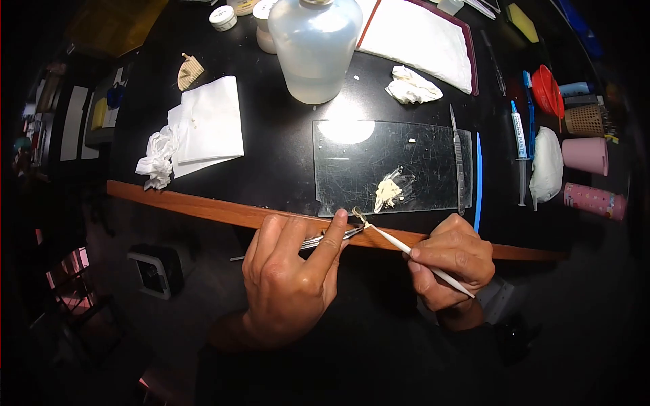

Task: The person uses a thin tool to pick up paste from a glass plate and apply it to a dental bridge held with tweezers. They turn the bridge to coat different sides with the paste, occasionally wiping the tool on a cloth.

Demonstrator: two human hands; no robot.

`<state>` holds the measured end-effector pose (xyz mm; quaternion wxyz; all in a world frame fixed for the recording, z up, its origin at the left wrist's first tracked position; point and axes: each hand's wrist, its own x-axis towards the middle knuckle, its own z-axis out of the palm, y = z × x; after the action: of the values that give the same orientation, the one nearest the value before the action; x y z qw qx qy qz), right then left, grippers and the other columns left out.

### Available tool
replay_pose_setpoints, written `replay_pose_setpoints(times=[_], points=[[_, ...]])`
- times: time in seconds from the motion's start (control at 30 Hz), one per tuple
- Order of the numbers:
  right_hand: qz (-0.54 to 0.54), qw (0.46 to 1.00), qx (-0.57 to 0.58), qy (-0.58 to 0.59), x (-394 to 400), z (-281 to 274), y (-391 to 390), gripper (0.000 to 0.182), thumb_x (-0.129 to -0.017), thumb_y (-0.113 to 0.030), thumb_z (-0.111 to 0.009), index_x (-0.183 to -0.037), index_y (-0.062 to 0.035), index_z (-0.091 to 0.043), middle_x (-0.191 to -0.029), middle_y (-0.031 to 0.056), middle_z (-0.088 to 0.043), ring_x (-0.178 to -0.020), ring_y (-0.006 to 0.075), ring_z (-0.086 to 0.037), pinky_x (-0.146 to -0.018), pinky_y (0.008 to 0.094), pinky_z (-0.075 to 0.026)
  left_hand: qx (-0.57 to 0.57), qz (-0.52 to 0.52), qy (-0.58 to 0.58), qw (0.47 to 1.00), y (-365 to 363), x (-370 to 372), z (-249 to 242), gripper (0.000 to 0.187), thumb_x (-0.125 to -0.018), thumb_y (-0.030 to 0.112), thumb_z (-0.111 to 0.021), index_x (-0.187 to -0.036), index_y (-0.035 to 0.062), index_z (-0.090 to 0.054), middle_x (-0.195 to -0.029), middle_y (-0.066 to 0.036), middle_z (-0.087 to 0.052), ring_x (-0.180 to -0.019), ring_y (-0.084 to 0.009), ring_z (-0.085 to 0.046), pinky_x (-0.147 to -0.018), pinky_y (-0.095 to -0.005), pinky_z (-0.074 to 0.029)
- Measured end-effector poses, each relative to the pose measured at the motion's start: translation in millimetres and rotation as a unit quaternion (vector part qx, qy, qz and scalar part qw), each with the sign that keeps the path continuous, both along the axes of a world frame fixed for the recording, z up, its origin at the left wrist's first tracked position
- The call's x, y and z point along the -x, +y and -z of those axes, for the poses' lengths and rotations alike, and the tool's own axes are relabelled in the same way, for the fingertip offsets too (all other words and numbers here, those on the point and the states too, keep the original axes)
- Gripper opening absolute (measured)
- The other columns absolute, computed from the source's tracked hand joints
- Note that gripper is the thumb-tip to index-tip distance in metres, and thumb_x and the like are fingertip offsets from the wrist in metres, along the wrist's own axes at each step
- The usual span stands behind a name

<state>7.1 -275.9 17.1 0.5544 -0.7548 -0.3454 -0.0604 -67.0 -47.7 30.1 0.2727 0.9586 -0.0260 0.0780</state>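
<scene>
My left hand [288, 281] is closed around slim metal tweezers [313, 241], its index finger stretched along them at the table's front edge. Close to that fingertip is a small, shiny, rounded piece [358, 213], too small to name. In my right hand [455, 260], a thin white plastic stick [393, 241] is held like a pen. Its tip carries a dab of cream paste and meets the tweezer tips beside the small piece. Just beyond both hands lies a scratched glass slab [352, 169] with a smeared mound of cream paste [388, 193] on it.
A scalpel-like metal tool [458, 159] lies on the slab's right side, beside a blue strip [479, 183]. Behind the slab stands a large translucent bottle [315, 61]. White tissues [210, 128] lie left; a paste syringe [520, 149] and pink cups [583, 155] are right.
</scene>
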Motion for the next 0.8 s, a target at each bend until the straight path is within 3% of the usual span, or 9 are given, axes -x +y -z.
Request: replay_pose_setpoints(times=[0.8], points=[[0.019,0.997,-0.04,0.064,-7.6,1.1,0.8,0.016,-0.071,0.006,-0.076,-0.086,-0.0001,-0.08,-0.07,0.008,-0.075,-0.059,0.0139,-0.062,-0.056,0.0285,-0.042,-0.001,0.005,-0.009,1.0,1.4,-0.6,1.5,0.042,-0.078,0.012,-0.091,-0.12,0.0135,-0.085,-0.086,-0.003,-0.059,-0.08,-0.0223,-0.058,-0.067,-0.0365,-0.048]])
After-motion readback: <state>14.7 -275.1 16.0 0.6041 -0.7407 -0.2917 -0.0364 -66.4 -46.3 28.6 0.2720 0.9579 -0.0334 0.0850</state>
